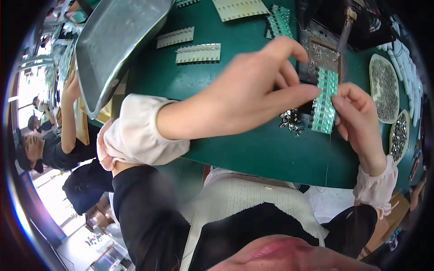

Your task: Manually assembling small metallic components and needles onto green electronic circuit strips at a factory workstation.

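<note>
In front of me I hold a green circuit board strip (325, 101) upright, with rows of small parts along it. My right hand (359, 115) pinches its right edge between thumb and fingers. From the other side, my left hand (253, 88) reaches across with its thumb tip on the strip's left edge; its index finger is bent and raised, and the other fingers are partly hidden. A thin wire (326, 174) hangs below the strip towards the table's front edge. Beside the strip's lower left lies a small heap of black and silver parts (291, 122).
A soldering iron (346, 34) points down over a spattered tray (318, 54). Two dishes of small metal parts (384, 90) (399, 137) stand on the right. Pale pin strips (198, 54), green boards (279, 21) and a metal scoop pan (120, 40) lie farther left. Another person (54, 144) sits left.
</note>
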Motion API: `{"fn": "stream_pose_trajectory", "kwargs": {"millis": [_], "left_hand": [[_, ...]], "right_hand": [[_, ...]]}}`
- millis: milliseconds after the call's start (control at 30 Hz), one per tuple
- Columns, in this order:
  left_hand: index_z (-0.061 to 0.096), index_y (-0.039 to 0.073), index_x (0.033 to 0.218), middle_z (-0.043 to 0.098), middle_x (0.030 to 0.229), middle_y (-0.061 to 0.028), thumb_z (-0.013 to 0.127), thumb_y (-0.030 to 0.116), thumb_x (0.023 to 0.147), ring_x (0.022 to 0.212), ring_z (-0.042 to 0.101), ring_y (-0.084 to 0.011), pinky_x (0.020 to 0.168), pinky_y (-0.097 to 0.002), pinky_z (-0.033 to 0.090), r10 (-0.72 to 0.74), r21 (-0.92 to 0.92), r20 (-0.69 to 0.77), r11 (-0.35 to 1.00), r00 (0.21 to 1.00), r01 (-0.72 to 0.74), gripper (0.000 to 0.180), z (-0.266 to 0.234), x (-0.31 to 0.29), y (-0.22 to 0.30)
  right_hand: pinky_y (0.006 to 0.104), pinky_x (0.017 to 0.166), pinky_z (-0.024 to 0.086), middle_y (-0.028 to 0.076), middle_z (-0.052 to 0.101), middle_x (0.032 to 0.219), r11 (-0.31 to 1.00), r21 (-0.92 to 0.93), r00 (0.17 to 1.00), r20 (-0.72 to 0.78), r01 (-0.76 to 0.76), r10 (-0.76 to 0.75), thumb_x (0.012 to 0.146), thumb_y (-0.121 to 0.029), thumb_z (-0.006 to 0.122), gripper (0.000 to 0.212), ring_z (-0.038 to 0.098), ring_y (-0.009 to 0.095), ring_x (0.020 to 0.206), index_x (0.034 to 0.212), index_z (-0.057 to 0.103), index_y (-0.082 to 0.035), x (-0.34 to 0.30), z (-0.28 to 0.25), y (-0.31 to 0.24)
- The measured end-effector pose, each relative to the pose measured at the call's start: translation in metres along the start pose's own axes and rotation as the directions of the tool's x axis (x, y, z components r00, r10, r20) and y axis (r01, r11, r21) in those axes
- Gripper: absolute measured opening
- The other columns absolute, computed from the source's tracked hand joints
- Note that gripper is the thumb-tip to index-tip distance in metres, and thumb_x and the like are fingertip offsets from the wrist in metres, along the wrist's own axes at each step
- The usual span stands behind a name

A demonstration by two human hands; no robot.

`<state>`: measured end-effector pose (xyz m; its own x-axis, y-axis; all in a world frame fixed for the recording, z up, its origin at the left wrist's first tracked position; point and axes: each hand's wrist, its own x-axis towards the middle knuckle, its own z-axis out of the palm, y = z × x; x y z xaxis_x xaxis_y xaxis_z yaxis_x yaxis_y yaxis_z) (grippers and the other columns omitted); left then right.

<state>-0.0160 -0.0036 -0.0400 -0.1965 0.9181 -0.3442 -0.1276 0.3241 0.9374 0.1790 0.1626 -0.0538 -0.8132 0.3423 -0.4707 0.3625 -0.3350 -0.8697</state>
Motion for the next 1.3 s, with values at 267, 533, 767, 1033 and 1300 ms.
{"fn": "stream_pose_trajectory", "kwargs": {"millis": [267,533,767,1033,1300], "left_hand": [[0.051,0.005,0.137,0.054,0.133,-0.0212,0.076,0.039,0.082,0.121,0.053,-0.0392,0.101,-0.0441,0.045,0.422,0.999,0.033,-0.026,0.906,-0.024,0.069,-0.111,-0.039,-0.04],[0.062,0.004,0.097,0.056,0.092,-0.0102,0.076,0.013,0.075,0.085,0.057,-0.0288,0.073,-0.0383,0.05,0.639,0.988,0.063,0.066,0.767,-0.136,0.027,-0.094,-0.042,-0.044],[0.06,0.004,0.096,0.058,0.098,-0.0102,0.076,0.009,0.075,0.089,0.061,-0.0277,0.072,-0.0339,0.051,0.683,0.968,0.108,0.093,0.723,-0.233,0.027,-0.087,-0.054,-0.042],[0.059,0.004,0.123,0.058,0.128,-0.0197,0.079,0.023,0.08,0.122,0.052,-0.0398,0.102,-0.0509,0.042,0.612,0.961,-0.25,0.061,0.75,0.271,0.051,-0.073,-0.069,-0.046],[0.061,0.002,0.123,0.051,0.143,-0.0206,0.079,0.018,0.08,0.134,0.047,-0.0398,0.109,-0.0458,0.041,0.497,0.932,-0.037,0.329,0.867,-0.149,0.05,-0.071,-0.09,-0.048]], "right_hand": [[0.0156,0.043,0.037,-0.003,0.059,0.072,0.992,-0.043,0.99,0.067,-0.119,0.121,0.096,-0.012,0.066,0.01,0.052,0.001,0.059,0.095,0.062,-0.004,-0.006,-0.005,0.007],[0.015,0.044,0.038,-0.003,0.058,0.073,0.995,-0.079,0.993,0.103,-0.058,0.066,0.096,-0.012,0.066,0.01,0.052,0.001,0.059,0.094,0.062,-0.004,-0.01,-0.002,0.007],[0.0149,0.043,0.037,-0.003,0.058,0.072,0.994,-0.11,0.995,0.099,-0.018,0.029,0.096,-0.012,0.065,0.009,0.051,0.0,0.058,0.094,0.061,-0.004,-0.009,-0.001,0.003],[0.015,0.045,0.038,-0.003,0.057,0.072,0.991,-0.135,0.995,0.101,-0.004,0.018,0.095,-0.013,0.067,0.011,0.051,0.0,0.058,0.094,0.062,-0.003,-0.011,0.0,0.002],[0.015,0.045,0.038,-0.003,0.057,0.071,0.987,-0.159,0.994,0.106,0.025,-0.008,0.095,-0.013,0.067,0.011,0.051,0.0,0.058,0.093,0.062,-0.004,-0.012,-0.002,0.005]]}}
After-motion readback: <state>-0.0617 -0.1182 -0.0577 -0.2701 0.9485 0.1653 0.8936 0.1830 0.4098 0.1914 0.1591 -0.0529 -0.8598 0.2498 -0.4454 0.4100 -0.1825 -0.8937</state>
